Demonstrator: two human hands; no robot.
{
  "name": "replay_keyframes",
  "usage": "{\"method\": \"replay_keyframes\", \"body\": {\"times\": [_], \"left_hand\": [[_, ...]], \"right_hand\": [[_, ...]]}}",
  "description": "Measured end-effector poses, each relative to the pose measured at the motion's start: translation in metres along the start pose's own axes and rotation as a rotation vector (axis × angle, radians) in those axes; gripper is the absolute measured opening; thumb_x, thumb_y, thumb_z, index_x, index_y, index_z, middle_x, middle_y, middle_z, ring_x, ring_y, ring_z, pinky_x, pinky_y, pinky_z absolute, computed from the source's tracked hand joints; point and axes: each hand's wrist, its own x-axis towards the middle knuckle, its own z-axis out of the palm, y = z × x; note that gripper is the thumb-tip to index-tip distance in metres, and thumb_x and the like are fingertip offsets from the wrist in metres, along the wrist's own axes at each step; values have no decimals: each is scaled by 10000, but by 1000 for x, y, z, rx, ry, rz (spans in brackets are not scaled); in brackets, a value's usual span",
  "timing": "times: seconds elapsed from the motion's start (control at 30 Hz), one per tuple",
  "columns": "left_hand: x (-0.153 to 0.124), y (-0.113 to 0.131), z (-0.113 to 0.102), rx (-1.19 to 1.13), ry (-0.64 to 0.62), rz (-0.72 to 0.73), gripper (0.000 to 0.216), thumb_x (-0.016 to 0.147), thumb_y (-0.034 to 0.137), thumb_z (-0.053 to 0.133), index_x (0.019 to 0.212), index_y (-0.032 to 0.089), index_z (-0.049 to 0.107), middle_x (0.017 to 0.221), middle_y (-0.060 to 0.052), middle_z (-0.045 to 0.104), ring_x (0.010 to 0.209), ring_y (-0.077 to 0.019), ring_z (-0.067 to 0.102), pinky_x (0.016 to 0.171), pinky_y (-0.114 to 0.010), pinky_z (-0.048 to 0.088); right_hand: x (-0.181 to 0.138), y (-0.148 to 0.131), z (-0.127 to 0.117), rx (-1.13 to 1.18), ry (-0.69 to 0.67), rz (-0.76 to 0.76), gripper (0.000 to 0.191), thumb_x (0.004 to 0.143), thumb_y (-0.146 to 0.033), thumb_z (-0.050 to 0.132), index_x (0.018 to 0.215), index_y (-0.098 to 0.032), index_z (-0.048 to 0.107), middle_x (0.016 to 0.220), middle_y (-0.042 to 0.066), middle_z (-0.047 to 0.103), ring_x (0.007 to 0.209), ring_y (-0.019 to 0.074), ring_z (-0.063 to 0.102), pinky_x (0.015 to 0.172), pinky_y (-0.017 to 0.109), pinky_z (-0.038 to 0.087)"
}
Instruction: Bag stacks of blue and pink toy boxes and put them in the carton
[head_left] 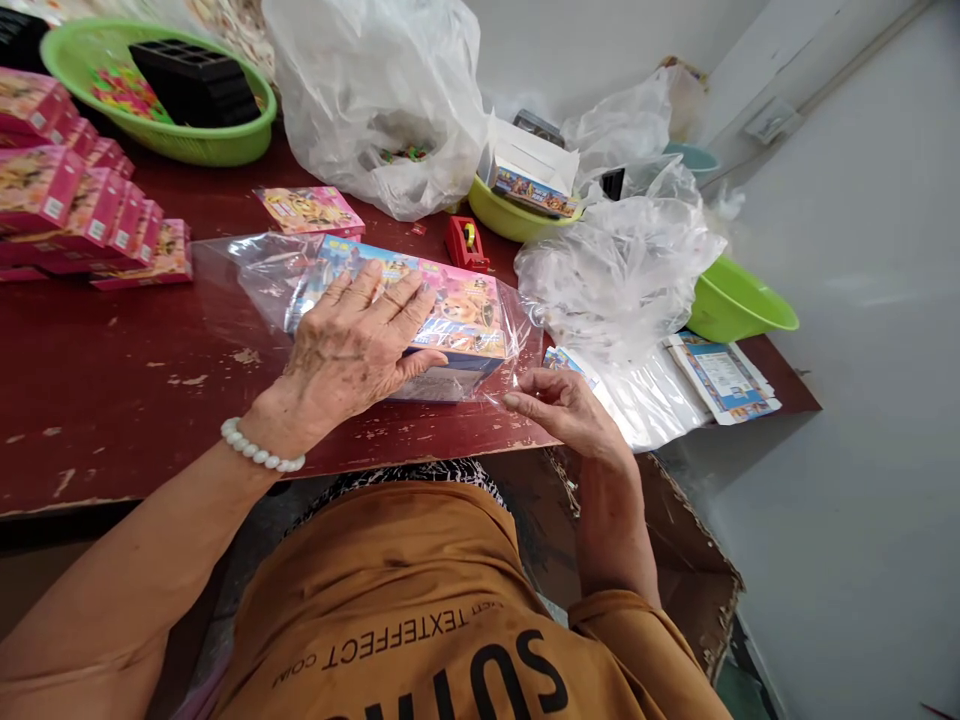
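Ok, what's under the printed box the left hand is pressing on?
A clear plastic sheet runs under the printed box, which rests on the chipped dark red table. The box's underside and the table directly beneath it are covered and cannot be seen.

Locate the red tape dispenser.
In the head view, the red tape dispenser sits on the dark red table just beyond the plastic-wrapped box, near the yellow-green basin and below the large white plastic bag.
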Motion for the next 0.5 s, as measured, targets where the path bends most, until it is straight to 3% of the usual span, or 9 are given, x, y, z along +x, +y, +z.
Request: {"method": "replay_keyframes", "body": {"times": [0.23,0.43,0.5], "left_hand": [[-1,0,-2,-40,-69,-30,744,1066,694,480,1544,137,601,1599,-176,589,1496,-483,520,1207,-647,452],[-5,-3,3,-97,-35,-64,686,1064,695,490,1595,267,558,1627,-114,578,1542,-423,495,1296,-607,380],[-6,-4,3,-83,-40,-69,696,1057,695,509,1600,262,548,1637,-115,567,1554,-422,479,1303,-596,376]], "right_hand": [[-9,35,-3,140,8,-2,578,766,-756,860,713,-202,705,654,-12,592,609,118,473,575,280,379],[-6,35,-18,258,-142,-2,529,800,-670,890,681,-212,654,592,-46,546,540,92,422,532,261,364],[-3,33,-25,243,-202,-16,515,816,-650,887,679,-210,657,593,-45,559,540,89,432,532,260,367]]}}
